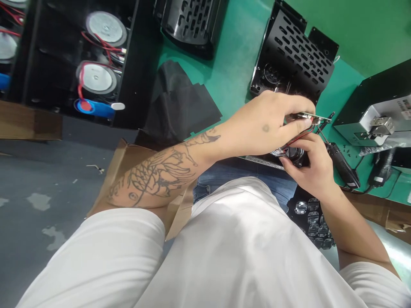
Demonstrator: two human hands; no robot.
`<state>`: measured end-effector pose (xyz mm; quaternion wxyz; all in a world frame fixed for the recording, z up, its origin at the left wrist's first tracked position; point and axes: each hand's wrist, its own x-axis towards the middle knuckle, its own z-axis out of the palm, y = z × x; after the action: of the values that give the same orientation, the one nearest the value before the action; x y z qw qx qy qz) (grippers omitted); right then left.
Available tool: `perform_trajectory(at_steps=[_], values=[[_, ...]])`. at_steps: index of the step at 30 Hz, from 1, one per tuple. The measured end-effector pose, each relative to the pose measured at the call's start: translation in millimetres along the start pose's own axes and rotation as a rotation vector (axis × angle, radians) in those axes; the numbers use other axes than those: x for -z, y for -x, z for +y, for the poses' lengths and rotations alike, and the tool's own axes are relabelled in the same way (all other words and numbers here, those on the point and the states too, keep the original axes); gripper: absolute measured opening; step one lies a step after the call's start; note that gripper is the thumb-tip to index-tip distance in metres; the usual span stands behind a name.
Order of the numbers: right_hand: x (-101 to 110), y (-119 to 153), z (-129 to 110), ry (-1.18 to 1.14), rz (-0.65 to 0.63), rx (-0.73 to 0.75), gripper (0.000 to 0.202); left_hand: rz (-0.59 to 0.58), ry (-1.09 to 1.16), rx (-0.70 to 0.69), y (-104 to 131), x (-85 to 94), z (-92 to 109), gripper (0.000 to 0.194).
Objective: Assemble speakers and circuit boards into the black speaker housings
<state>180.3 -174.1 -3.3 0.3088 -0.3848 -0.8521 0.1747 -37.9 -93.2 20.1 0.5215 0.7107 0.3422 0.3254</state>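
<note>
My left hand [271,122] pinches a small circuit board [316,117] between thumb and fingers. Red and black wires run from the board down to a small round part [297,157], which looks like a speaker. That part is held by my right hand [313,167], its fingers curled around the edge. Just beyond my hands lies a black perforated metal housing [293,51] on the green bench. Right of my right hand rests a black electric screwdriver [343,166]. My left wrist hides part of the housing's near side.
A black box [382,102] with a metal latch stands at the right. Another perforated housing [191,21] and dark sheets [183,102] lie left of centre. A black tray [135,85] holds round speakers [105,28]. An open cardboard box [120,158] sits below my left arm.
</note>
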Motion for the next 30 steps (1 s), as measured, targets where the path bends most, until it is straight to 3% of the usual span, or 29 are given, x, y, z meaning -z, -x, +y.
perform_trajectory(at_steps=[6, 10, 14, 19, 24, 30], values=[[-5.6, -2.1, -0.1, 0.117, -0.023, -0.015, 0.012, -0.095, -0.114, -0.070, 7.1, 3.3, -7.0, 0.024], [-4.5, 2.5, 6.3, 0.230, -0.050, 0.038, 0.022, -0.233, -0.185, -0.105, 7.4, 10.3, -12.5, 0.033], [2.7, 5.4, 10.7, 0.321, -0.098, 0.083, 0.027, -0.356, -0.316, -0.097, 7.0, 14.2, -11.5, 0.045], [19.3, 5.3, 10.5, 0.370, -0.206, 0.132, 0.032, -0.403, -0.522, -0.037, 5.9, 8.9, -8.2, 0.051], [29.1, 11.3, 10.2, 0.503, -0.248, 0.150, 0.011, -0.445, -0.728, 0.034, 1.6, -1.1, 0.0, 0.050], [34.0, 10.8, 15.9, 0.520, -0.308, 0.057, 0.058, -0.470, -0.850, 0.111, -2.2, -16.3, 10.2, 0.048]])
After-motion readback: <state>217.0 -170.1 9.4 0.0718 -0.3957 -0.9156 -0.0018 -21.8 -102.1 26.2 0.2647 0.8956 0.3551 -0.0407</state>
